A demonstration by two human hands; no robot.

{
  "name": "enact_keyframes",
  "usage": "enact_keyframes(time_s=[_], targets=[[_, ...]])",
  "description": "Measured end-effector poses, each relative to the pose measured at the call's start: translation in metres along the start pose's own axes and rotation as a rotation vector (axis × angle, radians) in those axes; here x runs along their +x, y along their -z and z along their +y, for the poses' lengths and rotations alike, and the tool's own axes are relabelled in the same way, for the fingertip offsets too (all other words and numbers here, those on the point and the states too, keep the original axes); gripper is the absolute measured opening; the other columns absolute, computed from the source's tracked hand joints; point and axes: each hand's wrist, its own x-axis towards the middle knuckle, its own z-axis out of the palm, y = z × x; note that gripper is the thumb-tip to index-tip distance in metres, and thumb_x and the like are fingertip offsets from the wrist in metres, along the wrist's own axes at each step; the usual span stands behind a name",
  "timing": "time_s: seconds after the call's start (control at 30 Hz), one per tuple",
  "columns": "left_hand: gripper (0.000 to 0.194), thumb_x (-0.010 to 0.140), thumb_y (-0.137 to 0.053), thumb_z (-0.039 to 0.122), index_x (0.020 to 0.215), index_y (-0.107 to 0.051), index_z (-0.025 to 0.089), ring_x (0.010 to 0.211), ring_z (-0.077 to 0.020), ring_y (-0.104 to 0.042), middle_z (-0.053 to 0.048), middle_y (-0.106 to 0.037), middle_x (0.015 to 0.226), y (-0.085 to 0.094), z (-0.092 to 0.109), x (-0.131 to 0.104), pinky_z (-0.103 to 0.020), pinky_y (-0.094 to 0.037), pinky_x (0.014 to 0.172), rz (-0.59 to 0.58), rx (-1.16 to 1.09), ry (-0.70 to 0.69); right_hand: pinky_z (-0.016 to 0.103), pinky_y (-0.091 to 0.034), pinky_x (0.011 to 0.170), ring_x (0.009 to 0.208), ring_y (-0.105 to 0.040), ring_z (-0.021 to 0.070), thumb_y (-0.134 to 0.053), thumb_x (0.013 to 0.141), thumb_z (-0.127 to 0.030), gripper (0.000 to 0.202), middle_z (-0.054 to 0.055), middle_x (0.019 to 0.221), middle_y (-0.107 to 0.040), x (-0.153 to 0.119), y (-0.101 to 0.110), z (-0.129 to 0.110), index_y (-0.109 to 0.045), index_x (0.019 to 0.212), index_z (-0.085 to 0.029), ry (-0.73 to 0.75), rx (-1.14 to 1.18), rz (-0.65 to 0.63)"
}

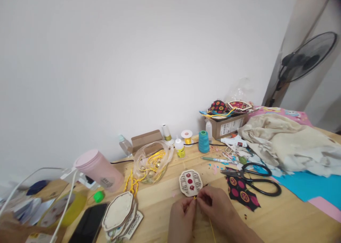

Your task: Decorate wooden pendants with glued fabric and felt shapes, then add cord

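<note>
Both my hands meet low in the middle of the wooden table [269, 214]. My left hand [182, 217] and my right hand [216, 205] pinch a thin yellow cord [212, 228] at the lower edge of a small laser-cut wooden ornament [190, 182] with red fabric behind its cut-outs. The ornament lies flat just beyond my fingertips. The cord trails toward me under my right hand. A stack of similar wooden cut-out pieces [122, 214] lies to the left.
Black scissors [255, 179] and patterned fabric scraps [241, 191] lie right of my hands. A bag of yellow cords [151, 163], a pink bottle [98, 170], a teal thread spool [204, 141], a cardboard box [226, 125], a black phone [89, 223], beige cloth [287, 143] and a fan [306, 60] surround.
</note>
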Motion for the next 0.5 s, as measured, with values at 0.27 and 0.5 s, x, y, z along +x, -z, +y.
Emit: enact_keyframes(time_s=[0.27,0.5], targets=[[0.027,0.074,-0.048,0.026,0.087,-0.067,0.011,0.078,-0.0221,-0.062,-0.006,-0.071,0.081,0.0013,0.0015,0.0,-0.03,-0.045,0.073,0.013,0.001,-0.026,0.019,-0.032,0.046,0.05,-0.047,0.0107,-0.044,0.069,-0.014,0.015,-0.001,0.053,-0.054,-0.0014,-0.0007,0.0006,-0.057,0.062,-0.016,0.02,0.036,-0.015],[0.027,0.074,-0.047,0.025,0.087,-0.066,0.012,0.079,-0.021,-0.061,-0.006,-0.07,0.083,0.0015,-0.0009,0.0013,-0.03,-0.044,0.076,0.017,-0.017,-0.029,0.02,-0.031,0.046,0.048,-0.045,0.0111,-0.044,0.07,-0.016,0.016,-0.002,0.051,-0.053,0.0007,-0.004,0.0062,-0.059,0.065,-0.017,0.025,0.025,-0.007]])
